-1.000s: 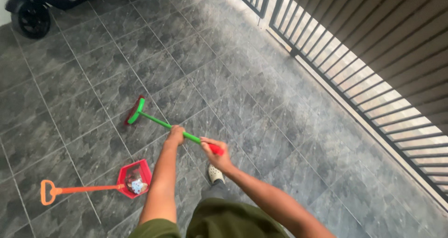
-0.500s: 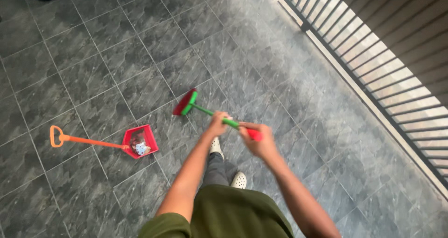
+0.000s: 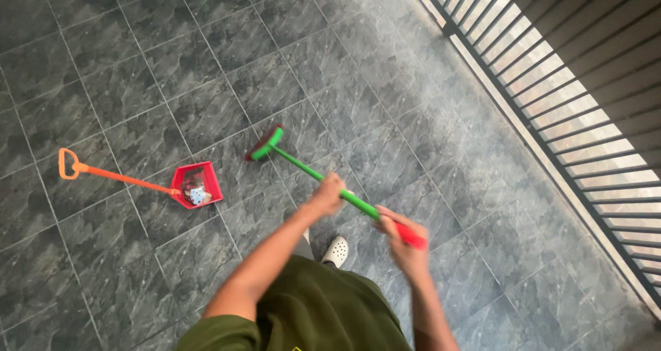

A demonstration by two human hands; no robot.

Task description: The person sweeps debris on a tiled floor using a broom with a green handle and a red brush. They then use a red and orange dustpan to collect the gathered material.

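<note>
Both my hands grip a green-handled broom (image 3: 303, 167). My left hand (image 3: 326, 194) holds the shaft near its middle. My right hand (image 3: 403, 239) clasps the red end of the handle. The broom's head (image 3: 264, 143), green with dark red bristles, rests on the grey tiled floor ahead of me. A red dustpan (image 3: 196, 184) with an orange handle (image 3: 110, 175) lies on the tiles to the left of the broom head, with bits of litter inside it.
A dark metal gate of bars (image 3: 558, 96) runs along the right side. My foot in a white clog (image 3: 337, 251) stands on the tiles below the broom. The floor (image 3: 158, 62) is grey stone-look tile.
The broom head has swept nearer to me and closer to the dustpan. The view has shifted, so the black wheeled cart at the top left is out of sight.
</note>
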